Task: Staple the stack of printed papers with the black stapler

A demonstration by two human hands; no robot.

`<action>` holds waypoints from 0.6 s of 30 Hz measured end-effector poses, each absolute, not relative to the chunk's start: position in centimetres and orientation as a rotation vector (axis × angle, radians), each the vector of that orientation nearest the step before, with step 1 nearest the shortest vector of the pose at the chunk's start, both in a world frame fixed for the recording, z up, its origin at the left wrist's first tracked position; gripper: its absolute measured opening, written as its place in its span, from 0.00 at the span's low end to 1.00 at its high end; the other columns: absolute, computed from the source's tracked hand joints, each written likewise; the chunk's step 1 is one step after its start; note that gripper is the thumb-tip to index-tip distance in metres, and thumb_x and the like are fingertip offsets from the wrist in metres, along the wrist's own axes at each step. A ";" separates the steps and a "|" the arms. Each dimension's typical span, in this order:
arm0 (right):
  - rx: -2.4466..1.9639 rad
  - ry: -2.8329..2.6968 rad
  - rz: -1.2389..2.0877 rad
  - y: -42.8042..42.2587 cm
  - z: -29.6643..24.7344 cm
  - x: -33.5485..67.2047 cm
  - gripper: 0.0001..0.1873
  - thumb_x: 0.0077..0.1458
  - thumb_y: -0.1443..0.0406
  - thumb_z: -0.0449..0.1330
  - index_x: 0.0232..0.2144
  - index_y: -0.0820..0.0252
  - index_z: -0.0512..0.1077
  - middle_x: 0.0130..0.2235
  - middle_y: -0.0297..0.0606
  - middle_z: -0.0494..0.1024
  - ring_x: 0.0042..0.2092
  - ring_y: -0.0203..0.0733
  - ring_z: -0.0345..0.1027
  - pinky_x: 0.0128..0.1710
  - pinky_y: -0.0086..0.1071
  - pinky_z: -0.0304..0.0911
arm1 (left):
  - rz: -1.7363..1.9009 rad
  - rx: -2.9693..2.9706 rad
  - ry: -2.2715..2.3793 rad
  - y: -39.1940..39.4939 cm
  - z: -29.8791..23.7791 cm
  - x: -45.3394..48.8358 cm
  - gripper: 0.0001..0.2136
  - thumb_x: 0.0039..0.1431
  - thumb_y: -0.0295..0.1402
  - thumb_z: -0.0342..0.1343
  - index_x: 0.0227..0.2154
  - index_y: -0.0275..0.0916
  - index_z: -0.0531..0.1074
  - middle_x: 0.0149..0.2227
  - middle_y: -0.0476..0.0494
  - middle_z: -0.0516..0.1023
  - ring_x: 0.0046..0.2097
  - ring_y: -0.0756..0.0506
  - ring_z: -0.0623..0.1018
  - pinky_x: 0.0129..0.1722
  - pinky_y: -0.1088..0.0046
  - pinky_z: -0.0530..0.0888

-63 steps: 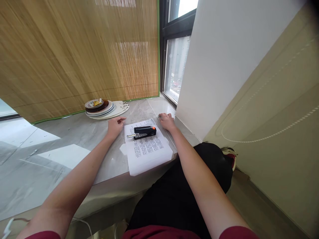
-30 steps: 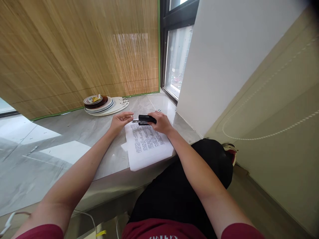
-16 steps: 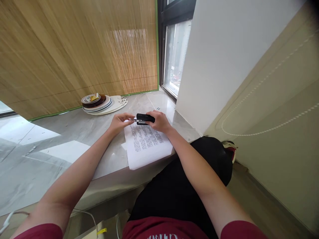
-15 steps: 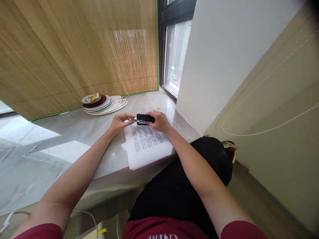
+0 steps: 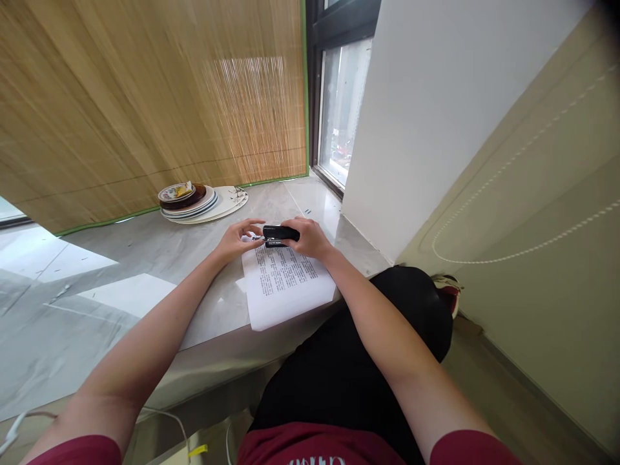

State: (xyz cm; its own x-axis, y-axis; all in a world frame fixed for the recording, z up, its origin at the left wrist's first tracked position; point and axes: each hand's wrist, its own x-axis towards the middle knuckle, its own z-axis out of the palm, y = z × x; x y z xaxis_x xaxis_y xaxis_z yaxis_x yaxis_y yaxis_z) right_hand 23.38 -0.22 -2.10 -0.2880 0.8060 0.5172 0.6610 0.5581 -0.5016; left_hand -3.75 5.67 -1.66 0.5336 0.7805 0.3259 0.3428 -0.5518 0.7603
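A black stapler (image 5: 278,232) is held over the top of a printed sheet of paper (image 5: 288,284) by my right hand (image 5: 310,237), whose fingers wrap round its rear end. My left hand (image 5: 236,240) is at the stapler's front end, with thumb and index finger apart. A small shiny metal part shows between those fingertips, too small to make out clearly. The paper lies on the grey marble sill (image 5: 213,316), its lower edge reaching over the front.
A stack of plates (image 5: 188,203) stands at the back by the bamboo blind (image 5: 194,97). Two small dark strips (image 5: 308,212) lie behind my right hand. A white wall (image 5: 411,116) rises at the right, beside the window (image 5: 343,110).
The thumb and finger of my left hand have parted from their pinch on the metal part at the stapler's front. The stapler's two arms have come closer together in my right hand.
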 end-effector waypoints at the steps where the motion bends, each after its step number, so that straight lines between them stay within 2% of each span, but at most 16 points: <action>1: -1.168 -2.036 0.247 -0.2 -2.1 23.4 0.19 0.57 0.66 0.72 0.52 0.55 0.80 0.48 0.42 0.84 0.50 0.50 0.78 0.54 0.41 0.70 | 0.886 2.138 0.907 5.7 -1.7 -3.7 0.32 0.53 0.50 0.73 0.58 0.42 0.79 0.44 0.39 0.87 0.47 0.38 0.84 0.46 0.63 0.76; 13: -1.042 -1.935 0.298 0.1 -1.8 23.8 0.18 0.55 0.69 0.71 0.49 0.56 0.81 0.47 0.40 0.85 0.50 0.48 0.78 0.55 0.41 0.70 | 0.912 2.204 0.940 5.9 -1.6 -4.1 0.28 0.54 0.49 0.73 0.55 0.44 0.80 0.43 0.40 0.87 0.45 0.39 0.84 0.46 0.63 0.75; 18: -1.033 -1.866 0.305 0.5 -2.0 24.2 0.19 0.53 0.68 0.73 0.48 0.57 0.82 0.44 0.40 0.85 0.46 0.46 0.78 0.53 0.40 0.70 | 0.932 2.212 0.974 6.1 -1.6 -4.3 0.26 0.55 0.48 0.73 0.55 0.44 0.81 0.44 0.40 0.87 0.45 0.39 0.83 0.46 0.64 0.74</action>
